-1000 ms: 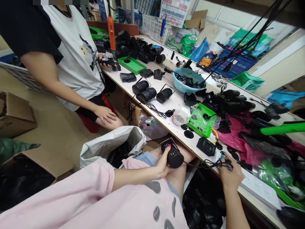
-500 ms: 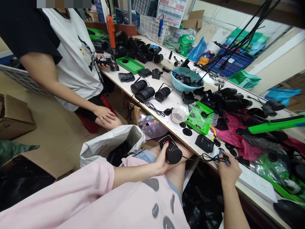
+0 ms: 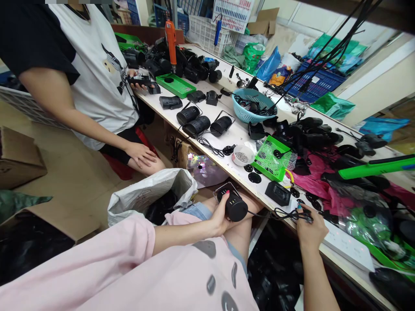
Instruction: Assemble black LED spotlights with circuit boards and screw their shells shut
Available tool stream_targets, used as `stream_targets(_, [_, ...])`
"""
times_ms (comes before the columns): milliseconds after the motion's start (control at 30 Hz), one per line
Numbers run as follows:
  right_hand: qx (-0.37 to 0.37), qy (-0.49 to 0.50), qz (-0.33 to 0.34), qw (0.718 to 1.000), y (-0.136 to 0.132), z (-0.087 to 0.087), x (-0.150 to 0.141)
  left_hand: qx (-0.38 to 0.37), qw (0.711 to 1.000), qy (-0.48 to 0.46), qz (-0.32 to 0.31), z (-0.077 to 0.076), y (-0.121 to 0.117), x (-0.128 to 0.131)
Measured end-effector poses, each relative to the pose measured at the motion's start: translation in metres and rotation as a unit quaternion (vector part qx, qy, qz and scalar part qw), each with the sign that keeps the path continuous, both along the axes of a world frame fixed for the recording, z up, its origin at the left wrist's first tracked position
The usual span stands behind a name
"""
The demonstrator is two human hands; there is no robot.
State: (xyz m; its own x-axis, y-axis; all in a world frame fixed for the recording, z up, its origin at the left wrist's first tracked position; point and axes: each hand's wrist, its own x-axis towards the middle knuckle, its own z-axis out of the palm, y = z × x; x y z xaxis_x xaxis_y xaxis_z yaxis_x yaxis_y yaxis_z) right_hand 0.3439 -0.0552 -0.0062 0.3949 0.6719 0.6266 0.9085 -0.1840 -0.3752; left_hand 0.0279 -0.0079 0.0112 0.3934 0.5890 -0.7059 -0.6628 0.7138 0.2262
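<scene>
My left hand [image 3: 218,218] is wrapped round a black cylindrical device [image 3: 234,206] resting on my lap below the table edge. A thin black cable [image 3: 282,214] runs from it to my right hand [image 3: 310,231], which pinches the cable's end at the front edge of the white table [image 3: 241,136], next to a white power strip [image 3: 348,246]. A black square part [image 3: 278,192] lies on the table just above the cable.
A person in a black-and-white shirt sits at left, one hand [image 3: 141,154] on the knee, the other [image 3: 138,84] on a black part. On the table: black cylinders [image 3: 197,125], blue basket [image 3: 251,106], green trays [image 3: 271,158], orange screwdriver [image 3: 170,41]. A white sack [image 3: 152,192] stands by my knees.
The device has turned slightly in my left hand, showing its lit side. The orange screwdriver at the far end has swung to the right. My right hand stays on the cable.
</scene>
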Motion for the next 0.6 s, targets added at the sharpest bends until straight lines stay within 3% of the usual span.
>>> stream_targets(600, [0.005,-0.004,-0.001,1.0,0.0007,-0.001,0.0011,-0.005,1.0,-0.01,0.008,-0.0102,0.0015,0.0023])
